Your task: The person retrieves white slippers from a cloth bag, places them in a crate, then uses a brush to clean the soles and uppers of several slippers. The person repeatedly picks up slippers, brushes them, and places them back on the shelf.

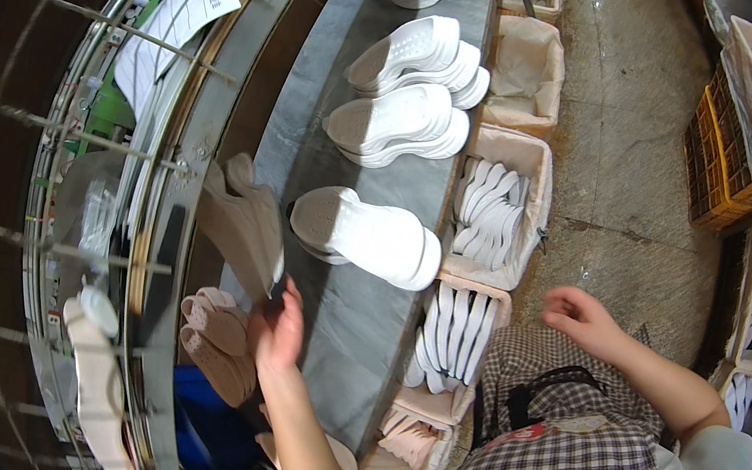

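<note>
My left hand [281, 330] is closed at the low end of a pair of beige-grey moulded shoes [244, 220]. They stand slanted over the left edge of the bench, slightly blurred, and my fingers are partly hidden at their tip. Beside them on the bench lies a white pair of clogs [376, 235], soles up, one on the other. Farther along are more stacked white clogs [398, 122]. Pinkish clogs [219, 343] sit just left of my left wrist. My right hand [577, 319] hovers by my checked apron, loosely curled with fingers apart, holding nothing.
Lined baskets [540, 211] of white insole-shaped pieces line the bench's right side. A machine behind wire mesh [71, 126] stands at left, with a paper sheet [173, 30] on it. Across the concrete floor [635, 157], yellow crates [711, 173] carry another filled basket.
</note>
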Demonstrator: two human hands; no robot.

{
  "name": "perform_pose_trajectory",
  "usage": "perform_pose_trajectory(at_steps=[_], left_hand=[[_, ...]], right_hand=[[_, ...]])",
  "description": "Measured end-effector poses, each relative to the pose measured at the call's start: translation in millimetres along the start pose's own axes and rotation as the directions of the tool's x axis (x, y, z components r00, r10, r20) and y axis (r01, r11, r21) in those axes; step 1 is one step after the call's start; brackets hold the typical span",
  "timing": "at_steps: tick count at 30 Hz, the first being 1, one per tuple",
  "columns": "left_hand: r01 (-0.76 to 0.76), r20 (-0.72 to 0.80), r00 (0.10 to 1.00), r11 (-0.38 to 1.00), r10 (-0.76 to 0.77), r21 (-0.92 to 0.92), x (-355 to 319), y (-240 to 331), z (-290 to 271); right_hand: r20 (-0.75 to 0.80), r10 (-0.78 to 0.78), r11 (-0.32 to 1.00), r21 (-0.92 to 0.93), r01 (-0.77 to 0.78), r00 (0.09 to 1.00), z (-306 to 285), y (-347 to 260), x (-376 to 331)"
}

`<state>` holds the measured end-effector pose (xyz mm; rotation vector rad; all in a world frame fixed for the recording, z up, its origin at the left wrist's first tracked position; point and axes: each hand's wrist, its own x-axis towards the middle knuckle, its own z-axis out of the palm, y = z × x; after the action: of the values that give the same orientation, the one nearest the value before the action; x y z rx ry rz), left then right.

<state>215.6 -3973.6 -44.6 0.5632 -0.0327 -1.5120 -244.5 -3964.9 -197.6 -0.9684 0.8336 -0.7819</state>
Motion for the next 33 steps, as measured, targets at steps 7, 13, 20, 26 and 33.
perform_pose_trajectory(at_steps=[7, 13, 20, 26, 33], left_hand=[[0.05, 0.074, 0.993, 0.907, -0.089, 0.418, -150, -237, 44], [0.262, -0.115, 0.957, 0.633, -0.265, 0.729, -191, -340, 50], [-0.091, 0.104, 0.994, 0.703, 0.024, 0.705, -154, -338, 52], [-0.009, -0.012, 1.0, 0.683, 0.027, 0.73, -150, -339, 36], [-0.13, 0.126, 0.988, 0.904, 0.085, 0.407, -184, -334, -2]], right_hand=[[0.153, -0.181, 0.899, 0.426, 0.1, 0.972, 29, -75, -11], [0.337, -0.164, 0.51, 0.833, -0.213, 0.927, -11, -60, -67], [0.4, 0.029, 0.52, 0.777, -0.356, 0.916, -15, -53, -119], [0.404, 0.074, 0.612, 0.703, -0.361, 0.912, 11, -47, -135], [0.391, -0.152, 0.715, 0.678, -0.172, 0.908, 44, -41, -143]])
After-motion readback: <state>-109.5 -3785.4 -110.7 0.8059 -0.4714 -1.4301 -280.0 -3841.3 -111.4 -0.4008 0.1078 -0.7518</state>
